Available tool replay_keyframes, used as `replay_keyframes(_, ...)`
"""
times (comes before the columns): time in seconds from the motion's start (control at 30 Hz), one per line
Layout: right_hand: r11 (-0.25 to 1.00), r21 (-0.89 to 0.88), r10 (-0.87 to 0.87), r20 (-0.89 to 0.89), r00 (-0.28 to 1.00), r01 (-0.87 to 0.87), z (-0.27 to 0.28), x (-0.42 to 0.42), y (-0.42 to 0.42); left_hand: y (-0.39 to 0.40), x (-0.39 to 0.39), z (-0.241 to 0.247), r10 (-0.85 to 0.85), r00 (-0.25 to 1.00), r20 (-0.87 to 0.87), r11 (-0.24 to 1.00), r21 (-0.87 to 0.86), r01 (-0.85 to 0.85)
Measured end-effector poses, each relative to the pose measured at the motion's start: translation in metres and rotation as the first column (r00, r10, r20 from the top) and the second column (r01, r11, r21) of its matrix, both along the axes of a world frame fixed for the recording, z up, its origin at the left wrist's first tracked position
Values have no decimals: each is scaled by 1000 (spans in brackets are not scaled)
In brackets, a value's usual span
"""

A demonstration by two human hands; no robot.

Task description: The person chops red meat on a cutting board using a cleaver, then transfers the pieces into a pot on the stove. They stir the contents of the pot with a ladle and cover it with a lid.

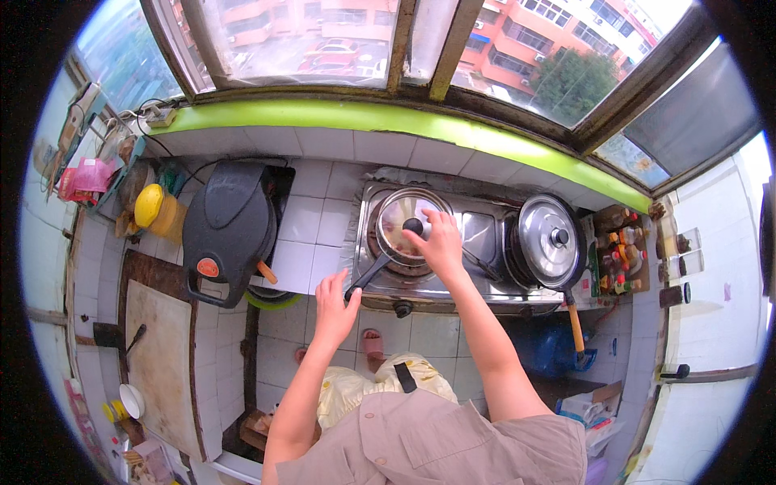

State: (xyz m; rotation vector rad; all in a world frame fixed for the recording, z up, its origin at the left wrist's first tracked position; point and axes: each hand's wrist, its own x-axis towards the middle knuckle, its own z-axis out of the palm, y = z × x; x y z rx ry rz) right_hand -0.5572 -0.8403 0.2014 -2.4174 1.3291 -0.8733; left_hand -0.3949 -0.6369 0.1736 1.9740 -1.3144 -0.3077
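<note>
A small saucepan with a glass lid (397, 221) stands on the left burner of a stainless steel gas stove (479, 227). My right hand (439, 242) is at the lid's black knob (413, 227), thumb and fingers spread around it; whether they touch it is unclear. Beside the end of the saucepan's black handle (370, 276), my left hand (336, 306) has its fingers apart and holds nothing. A frying pan with a wooden handle (576, 321) sits on the right burner under a domed metal lid (548, 239).
Left of the stove is a black electric griddle (227, 236) on white tiles. Seasoning bottles (621, 260) stand at the right. A large cutting board (159, 364) lies at lower left, and a blue gas cylinder (545, 348) is below the stove.
</note>
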Motion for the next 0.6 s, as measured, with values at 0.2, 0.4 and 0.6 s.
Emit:
replay_keyframes(0.2, 934, 163, -328, 36, 944, 318, -39, -88, 1, -57, -7, 42, -141, 989, -47, 987, -81, 137)
replay_keyframes(0.4, 850, 206, -436, -244, 866, 486, -98, -157, 14, -137, -20, 37, -341, 928, 151, 930, -91, 357)
replay_keyframes(0.6, 887, 136, -412, -200, 889, 441, -111, -163, 5, -166, -19, 24, -452, 820, 351, 885, 65, 460)
